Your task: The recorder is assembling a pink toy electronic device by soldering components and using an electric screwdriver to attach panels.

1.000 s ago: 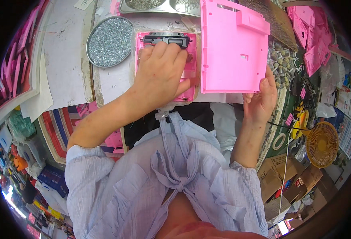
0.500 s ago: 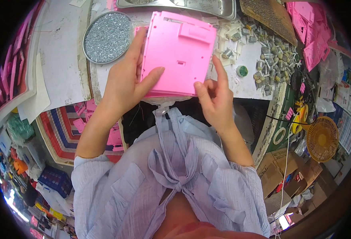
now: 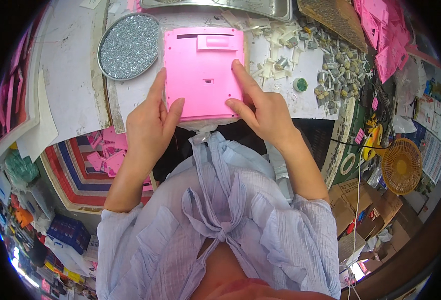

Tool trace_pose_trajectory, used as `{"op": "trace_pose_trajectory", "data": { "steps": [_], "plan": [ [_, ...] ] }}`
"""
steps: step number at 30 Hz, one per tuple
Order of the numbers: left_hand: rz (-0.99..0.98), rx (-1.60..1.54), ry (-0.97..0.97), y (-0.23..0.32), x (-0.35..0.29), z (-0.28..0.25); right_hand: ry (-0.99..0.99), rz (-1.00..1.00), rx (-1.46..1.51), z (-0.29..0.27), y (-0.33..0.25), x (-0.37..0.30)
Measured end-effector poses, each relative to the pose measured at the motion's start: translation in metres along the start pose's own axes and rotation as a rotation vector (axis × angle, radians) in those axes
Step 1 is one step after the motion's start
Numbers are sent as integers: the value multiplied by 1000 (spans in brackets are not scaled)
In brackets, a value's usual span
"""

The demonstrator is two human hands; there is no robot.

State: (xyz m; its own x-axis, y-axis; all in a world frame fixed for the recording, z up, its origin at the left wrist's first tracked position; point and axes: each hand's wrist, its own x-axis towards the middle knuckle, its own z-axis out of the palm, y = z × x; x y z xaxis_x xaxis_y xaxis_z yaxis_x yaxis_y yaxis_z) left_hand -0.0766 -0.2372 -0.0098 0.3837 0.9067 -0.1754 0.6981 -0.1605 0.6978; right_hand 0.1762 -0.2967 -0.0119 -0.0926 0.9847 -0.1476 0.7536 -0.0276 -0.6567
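Observation:
A flat, square pink plastic casing (image 3: 195, 62) lies on the worktable in front of me, squared up to my body. It has a long slot near its far edge, a raised rounded block below that slot and a small rectangular hole in the middle. My left hand (image 3: 153, 117) grips its left side, the thumb at the near left corner and the fingers along the edge. On the opposite side my right hand (image 3: 263, 110) holds the right edge, with thumb and forefinger on the top face. The casing's underside is hidden.
A round tray of small screws (image 3: 129, 47) stands left of the casing. To the right lie white plastic parts (image 3: 275, 65), a small green round piece (image 3: 300, 85) and many small motors (image 3: 333, 80). A metal tray (image 3: 220, 4) sits at the back; pink parts (image 3: 108, 155) fill a lower-left container.
The pink casing has come down onto the table and turned from tilted to straight. My left hand has moved down its side; my right hand has closed in on the right edge.

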Motion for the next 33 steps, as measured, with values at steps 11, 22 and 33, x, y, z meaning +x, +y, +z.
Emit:
{"op": "trace_pose_trajectory", "data": {
  "steps": [11,22,33],
  "plan": [
    [99,-286,164,-50,46,-48,-285,-119,-622,-57,-53,36],
    [319,257,474,-67,83,-58,-96,-620,-569,6,-97,221],
    [257,-97,360,-51,64,-51,-51,-903,-667,49,-94,257]
  ]
}}
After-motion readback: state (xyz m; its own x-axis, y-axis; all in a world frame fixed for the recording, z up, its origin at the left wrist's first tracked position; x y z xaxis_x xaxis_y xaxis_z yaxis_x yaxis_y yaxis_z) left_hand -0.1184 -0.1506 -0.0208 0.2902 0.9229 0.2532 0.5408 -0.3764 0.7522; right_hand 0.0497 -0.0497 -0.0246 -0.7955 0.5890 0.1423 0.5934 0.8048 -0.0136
